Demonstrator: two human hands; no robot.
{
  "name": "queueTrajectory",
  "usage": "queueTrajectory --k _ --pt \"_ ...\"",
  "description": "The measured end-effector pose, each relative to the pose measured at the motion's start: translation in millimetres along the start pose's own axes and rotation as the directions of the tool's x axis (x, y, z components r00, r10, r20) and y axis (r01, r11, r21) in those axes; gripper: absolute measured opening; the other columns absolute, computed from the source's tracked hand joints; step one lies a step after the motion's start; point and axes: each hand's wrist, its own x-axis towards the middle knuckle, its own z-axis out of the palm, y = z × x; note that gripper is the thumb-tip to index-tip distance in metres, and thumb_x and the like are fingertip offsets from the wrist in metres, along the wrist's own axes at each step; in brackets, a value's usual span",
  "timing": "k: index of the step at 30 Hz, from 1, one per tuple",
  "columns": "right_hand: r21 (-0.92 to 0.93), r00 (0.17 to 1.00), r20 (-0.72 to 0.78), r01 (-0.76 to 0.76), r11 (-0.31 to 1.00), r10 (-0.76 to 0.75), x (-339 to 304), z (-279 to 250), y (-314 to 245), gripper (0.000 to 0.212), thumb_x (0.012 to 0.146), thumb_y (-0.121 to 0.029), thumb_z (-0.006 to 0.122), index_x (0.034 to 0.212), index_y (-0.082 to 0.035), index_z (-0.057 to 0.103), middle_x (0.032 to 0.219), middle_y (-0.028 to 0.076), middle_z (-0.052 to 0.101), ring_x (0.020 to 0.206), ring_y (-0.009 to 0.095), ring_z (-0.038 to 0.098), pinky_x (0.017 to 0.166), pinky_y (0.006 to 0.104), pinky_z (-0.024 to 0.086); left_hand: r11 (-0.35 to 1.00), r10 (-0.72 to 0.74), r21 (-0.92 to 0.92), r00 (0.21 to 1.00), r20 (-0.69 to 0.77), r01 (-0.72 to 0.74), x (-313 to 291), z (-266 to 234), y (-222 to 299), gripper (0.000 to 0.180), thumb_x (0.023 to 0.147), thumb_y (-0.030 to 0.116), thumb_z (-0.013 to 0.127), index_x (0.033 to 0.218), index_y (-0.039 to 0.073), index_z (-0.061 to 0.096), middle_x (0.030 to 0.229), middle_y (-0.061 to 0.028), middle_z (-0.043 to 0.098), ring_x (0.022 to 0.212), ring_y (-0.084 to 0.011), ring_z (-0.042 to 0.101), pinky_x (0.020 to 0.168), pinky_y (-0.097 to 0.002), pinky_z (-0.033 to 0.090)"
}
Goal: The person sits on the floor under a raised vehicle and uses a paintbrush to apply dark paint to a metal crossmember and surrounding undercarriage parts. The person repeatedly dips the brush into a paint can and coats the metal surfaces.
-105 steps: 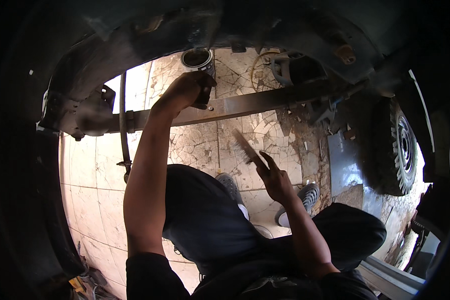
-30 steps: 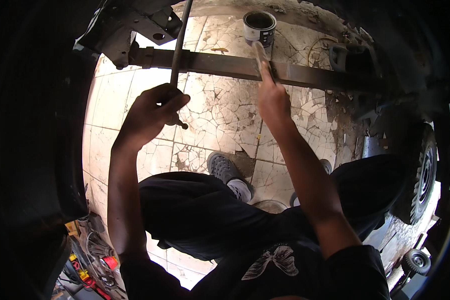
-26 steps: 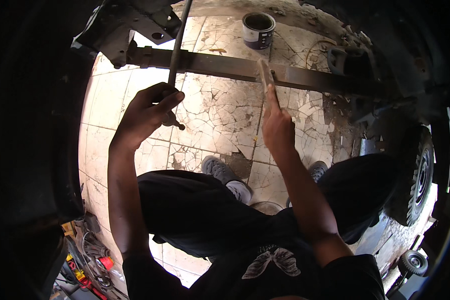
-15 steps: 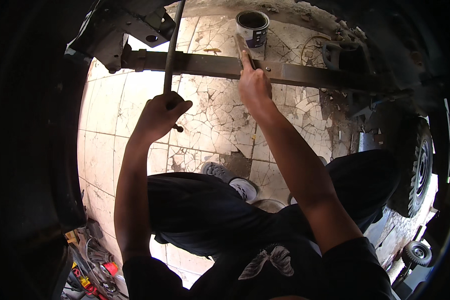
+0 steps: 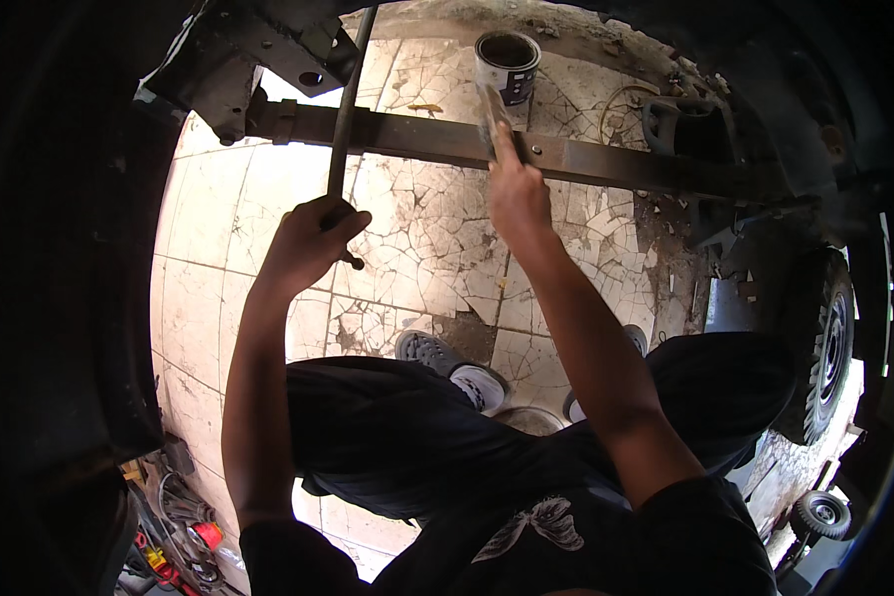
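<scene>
My left hand (image 5: 313,238) is closed around the lower end of a long dark metal rod (image 5: 349,109), whose tip pokes out below the fist. The rod rises past the front of a dark metal crossbeam (image 5: 422,134). At the beam's middle, my right hand (image 5: 520,194) grips a narrow, flat hand tool (image 5: 493,111), index finger stretched along its back. Its exact kind cannot be made out. The tool lies against or just over the beam, its far end near a round can (image 5: 508,87) with a dark inside, standing on the floor beyond.
A dark bracket with holes (image 5: 288,55) joins the beam at left. The floor is cracked pale tile (image 5: 407,219). To the right are a wheel with a chunky tyre (image 5: 829,348) and a smaller wheel (image 5: 822,514). Tools and cables (image 5: 184,526) lie at lower left.
My right hand and the flat tool have shifted slightly back toward me and to the right. The left hand keeps its grip on the rod. The whole view has tilted slightly.
</scene>
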Motion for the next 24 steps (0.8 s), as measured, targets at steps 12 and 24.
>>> queueTrajectory --k 12,24 --pt "0.002 0.999 0.038 0.018 1.000 -0.018 -66.3 -14.3 -1.6 0.064 0.105 -0.015 0.051 0.163 -0.017 0.026 0.084 0.032 0.068 0.082 0.047 0.073 0.073 0.0547 0.060 0.998 0.012 0.065 0.995 -0.096 -0.005 -16.8 1.6 8.5 0.022 0.098 0.020 0.071 0.092 0.000 0.066 0.072 -0.0014 0.062 0.066 -0.0077 0.059 0.062 -0.0270 0.049" --pt "-0.102 0.998 -0.016 0.055 0.993 -0.057 -21.2 16.0 -25.0 0.063 0.105 -0.018 0.053 0.163 -0.019 0.028 0.089 0.028 0.067 0.077 0.042 0.073 0.069 0.0489 0.061 0.995 0.010 0.104 0.996 -0.083 -0.001 -8.5 6.5 16.7 0.028 0.094 0.026 0.074 0.092 -0.002 0.069 0.071 -0.0086 0.068 0.062 -0.0115 0.064 0.062 -0.0315 0.056"
